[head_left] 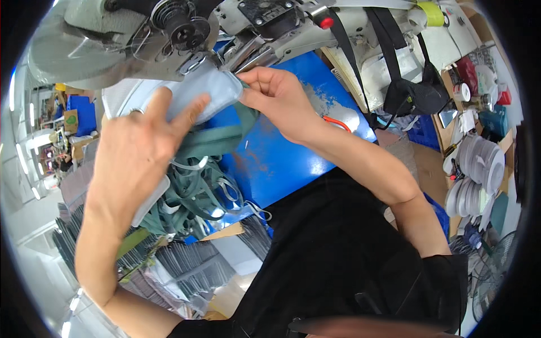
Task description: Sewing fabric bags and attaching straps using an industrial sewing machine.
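Observation:
A padded light-blue fabric panel (218,89) lies under the head of a sewing machine (183,28). Across it my left hand (135,143) rests palm down, fingers spread, thumb and fingertips on the cloth. At the panel's right corner my right hand (279,104) pinches a dark green strap (246,115) against the edge, thumb and forefinger together. The strap trails down from there toward my left wrist. Below the left hand lies a tangled heap of green straps (197,191). The needle and the exact stitching spot are hidden by the machine head.
The blue work surface (282,174) is worn and scuffed. Orange-handled scissors (338,123) lie right of my right wrist. Stacks of grey panels (191,267) stand below left. Black straps with a pouch (414,96) hang at right, above white ribbon rolls (479,163).

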A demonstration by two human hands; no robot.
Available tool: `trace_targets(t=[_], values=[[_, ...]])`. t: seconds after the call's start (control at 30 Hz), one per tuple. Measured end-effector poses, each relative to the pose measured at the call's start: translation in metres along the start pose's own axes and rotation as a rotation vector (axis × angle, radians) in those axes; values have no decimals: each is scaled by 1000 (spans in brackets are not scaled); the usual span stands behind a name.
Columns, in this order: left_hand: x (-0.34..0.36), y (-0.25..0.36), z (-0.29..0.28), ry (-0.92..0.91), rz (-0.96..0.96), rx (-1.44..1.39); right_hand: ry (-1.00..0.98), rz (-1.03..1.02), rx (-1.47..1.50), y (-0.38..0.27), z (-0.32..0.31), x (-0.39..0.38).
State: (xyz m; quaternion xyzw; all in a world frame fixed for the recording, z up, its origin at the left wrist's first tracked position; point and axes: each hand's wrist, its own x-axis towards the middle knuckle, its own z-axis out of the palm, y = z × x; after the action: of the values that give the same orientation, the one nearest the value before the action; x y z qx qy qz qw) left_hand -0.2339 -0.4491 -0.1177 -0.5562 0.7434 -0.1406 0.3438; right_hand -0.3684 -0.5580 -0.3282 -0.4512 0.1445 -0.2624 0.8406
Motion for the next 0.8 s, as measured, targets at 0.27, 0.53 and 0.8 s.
trace_targets(t=[0.27, 0.53, 0.8], values=[[10, 0, 4, 70, -5, 23, 139, -119, 141, 11, 9, 6], [13, 45, -1, 37, -197, -95, 117, -106, 146, 10, 11, 5], [48, 95, -6, 115, -425, -236, 98, -184, 90, 7, 5, 0]])
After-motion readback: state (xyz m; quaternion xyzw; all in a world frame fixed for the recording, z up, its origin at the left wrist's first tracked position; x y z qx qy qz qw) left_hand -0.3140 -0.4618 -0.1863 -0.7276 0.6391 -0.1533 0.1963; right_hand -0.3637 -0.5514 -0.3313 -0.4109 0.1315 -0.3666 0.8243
